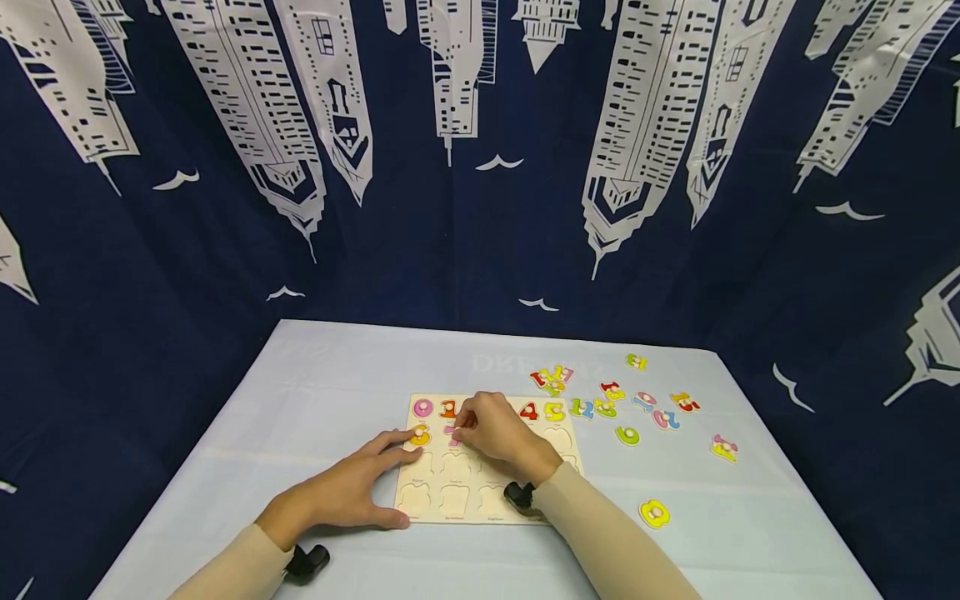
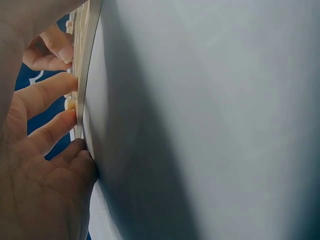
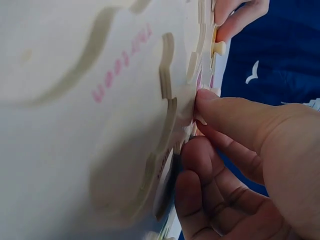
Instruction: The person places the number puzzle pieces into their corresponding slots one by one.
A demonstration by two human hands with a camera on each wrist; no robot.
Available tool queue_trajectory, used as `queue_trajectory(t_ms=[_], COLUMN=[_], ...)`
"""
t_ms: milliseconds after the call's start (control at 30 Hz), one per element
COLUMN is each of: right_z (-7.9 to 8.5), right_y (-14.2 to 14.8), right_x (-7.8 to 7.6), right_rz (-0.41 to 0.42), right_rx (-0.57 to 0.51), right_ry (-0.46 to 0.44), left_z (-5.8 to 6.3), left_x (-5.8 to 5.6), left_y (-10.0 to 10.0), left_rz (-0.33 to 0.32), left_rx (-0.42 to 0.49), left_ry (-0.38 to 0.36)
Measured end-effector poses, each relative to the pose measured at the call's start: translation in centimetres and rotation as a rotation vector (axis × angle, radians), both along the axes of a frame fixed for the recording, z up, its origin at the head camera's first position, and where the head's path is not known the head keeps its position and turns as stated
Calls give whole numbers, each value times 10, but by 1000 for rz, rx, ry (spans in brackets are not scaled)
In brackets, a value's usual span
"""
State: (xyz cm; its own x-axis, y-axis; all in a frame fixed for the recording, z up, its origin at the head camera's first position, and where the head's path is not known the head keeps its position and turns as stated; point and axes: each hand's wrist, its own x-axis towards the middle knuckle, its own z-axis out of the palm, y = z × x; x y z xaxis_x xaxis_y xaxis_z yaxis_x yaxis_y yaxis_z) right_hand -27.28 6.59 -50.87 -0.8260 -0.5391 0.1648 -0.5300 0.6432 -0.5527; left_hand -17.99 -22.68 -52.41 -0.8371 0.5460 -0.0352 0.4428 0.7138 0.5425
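Note:
A wooden number puzzle board (image 1: 468,479) lies on the table, its top row holding pieces such as a pink 0 (image 1: 423,407), an orange 1 (image 1: 447,408) and a red 4 (image 1: 528,411). My right hand (image 1: 501,429) pinches a pink 7 piece (image 1: 453,442) between thumb and fingers, over the second row; whether it lies flat in its recess cannot be told. My left hand (image 1: 341,492) spreads along the board's left edge, fingertips at the orange-yellow 6 piece (image 1: 420,436) and thumb at the near corner. In the left wrist view, those fingers (image 2: 47,95) touch the board's edge.
Loose number pieces lie right of the board: a yellow 8 (image 1: 654,513) near the front, a green 0-shaped piece (image 1: 627,436), a pink-and-yellow piece (image 1: 724,448), and several two-digit ones farther back. A small overlapping pile (image 1: 552,381) sits behind the board. Dark patterned cloth (image 1: 450,250) hangs beyond the table.

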Motion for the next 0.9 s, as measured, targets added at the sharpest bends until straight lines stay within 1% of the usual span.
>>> queue_trajectory(t_ms=[300,467,533,700,900], right_z=[2,7,10,21,30], right_y=[2,13,21,48,96], right_x=[2,8,12,22,39], right_rz=[7,9,0,-23,-69], right_rx=[-12,-2,-4,-2,0], right_ry=[-21,-43,-56,-55,-20], left_z=[0,1,1,2,1], left_x=[0,1,1,2,3], left_y=[-1,0,0,-1,-1], left_rz=[5,7,9,15,20], left_rx=[-2,-3,-3,-6,1], left_ry=[0,-10,-9,-1,-21])
